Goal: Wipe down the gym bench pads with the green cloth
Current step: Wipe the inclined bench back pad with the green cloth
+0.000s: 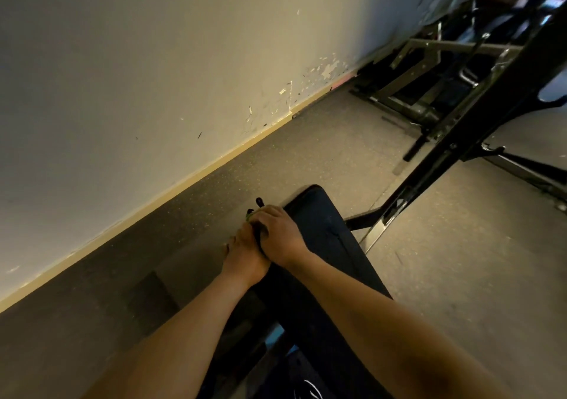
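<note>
left hand [245, 256] + right hand [280, 234] | both grips apparently clamped on green cloth [250, 214] | at bench pad [325, 236] left edge

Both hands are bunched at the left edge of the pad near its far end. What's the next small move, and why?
Probably sweep the green cloth rightward across the bench pad. The right hand and left hand are bunched together at the pad's left edge near its far end, with only a sliver of cloth showing beyond the fingers, and the pad top to their right lies bare.
</note>
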Action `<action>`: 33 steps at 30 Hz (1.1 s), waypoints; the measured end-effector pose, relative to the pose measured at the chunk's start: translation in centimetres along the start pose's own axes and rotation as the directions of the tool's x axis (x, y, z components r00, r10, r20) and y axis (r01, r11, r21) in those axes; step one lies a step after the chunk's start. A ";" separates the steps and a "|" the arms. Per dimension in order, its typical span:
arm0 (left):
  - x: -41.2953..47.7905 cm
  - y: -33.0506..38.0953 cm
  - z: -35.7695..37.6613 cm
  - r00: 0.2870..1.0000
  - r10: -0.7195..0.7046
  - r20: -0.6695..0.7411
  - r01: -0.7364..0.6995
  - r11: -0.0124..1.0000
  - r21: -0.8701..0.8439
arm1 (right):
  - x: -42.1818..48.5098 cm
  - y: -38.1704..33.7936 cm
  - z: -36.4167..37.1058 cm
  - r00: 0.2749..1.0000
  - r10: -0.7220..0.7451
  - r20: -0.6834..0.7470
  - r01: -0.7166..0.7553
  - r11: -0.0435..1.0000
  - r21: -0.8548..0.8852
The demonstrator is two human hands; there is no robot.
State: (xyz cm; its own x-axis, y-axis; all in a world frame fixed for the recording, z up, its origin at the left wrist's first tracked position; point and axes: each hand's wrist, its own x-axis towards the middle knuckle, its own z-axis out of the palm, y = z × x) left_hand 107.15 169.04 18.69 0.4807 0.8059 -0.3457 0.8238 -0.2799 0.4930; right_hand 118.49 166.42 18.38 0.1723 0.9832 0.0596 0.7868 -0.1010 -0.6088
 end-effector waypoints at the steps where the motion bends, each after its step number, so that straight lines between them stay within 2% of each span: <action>1: 0.0 -0.2 0.0 1.000 0.027 -0.007 -0.027 0.999 -0.017 | 0.0 0.2 -0.2 1.000 -0.013 0.012 0.013 1.000 -0.004; 4: 0.1 -1.0 0.1 0.995 0.093 -0.022 -0.094 0.994 -0.052 | 0.6 1.6 -1.4 1.000 0.005 0.028 -0.003 0.996 -0.084; 8: 0.7 -2.0 0.2 0.992 0.064 0.105 -0.050 0.990 -0.130 | 2.7 4.3 -4.6 0.977 0.176 -0.118 -0.187 0.978 -0.092; 10: 0.9 -2.1 0.3 0.984 0.058 0.170 -0.049 0.997 -0.056 | 3.7 5.6 -5.8 0.933 0.303 -0.194 -0.318 0.947 -0.050; 13: 0.9 -2.5 0.5 0.981 0.086 0.173 -0.083 0.996 -0.030 | 4.0 5.6 -5.5 0.821 0.480 -0.309 -0.476 0.874 0.093; 14: 0.8 -2.6 0.7 0.982 0.093 0.166 -0.088 0.996 -0.034 | 3.9 4.7 -4.7 0.813 0.486 -0.320 -0.480 0.871 0.105; 16: 0.6 -2.4 1.0 0.989 0.089 0.117 -0.086 0.996 -0.031 | 3.0 2.5 -2.9 0.872 0.403 -0.279 -0.401 0.914 0.069; 19: 0.7 -2.4 1.3 0.994 0.102 -0.043 -0.103 0.995 -0.007 | 1.8 0.2 -1.1 0.975 0.190 -0.119 -0.193 0.981 -0.021; 22: 0.7 -2.3 1.1 0.992 0.112 -0.057 -0.113 0.994 -0.002 | 2.2 1.2 -2.2 0.997 0.070 0.008 -0.069 0.988 -0.135; 25: 0.7 -1.8 0.8 0.997 0.077 -0.028 -0.077 0.997 -0.029 | 4.0 3.7 -4.4 0.990 0.138 0.028 -0.131 0.974 -0.187; 31: 1.1 -1.8 1.2 0.997 0.070 -0.034 -0.072 0.997 -0.042 | 7.9 6.7 -6.0 0.897 0.419 -0.140 -0.436 0.891 -0.128; 33: 1.0 -1.8 1.2 0.998 0.064 -0.020 -0.065 0.997 -0.049 | 7.6 6.1 -5.7 0.897 0.408 -0.169 -0.433 0.889 -0.152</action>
State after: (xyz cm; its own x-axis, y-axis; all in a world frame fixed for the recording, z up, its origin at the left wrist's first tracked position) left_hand 106.51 169.78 16.50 0.5266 0.7964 -0.2973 0.7750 -0.3061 0.5529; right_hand 127.97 172.37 19.60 0.5761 0.8151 -0.0613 0.7144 -0.5385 -0.4469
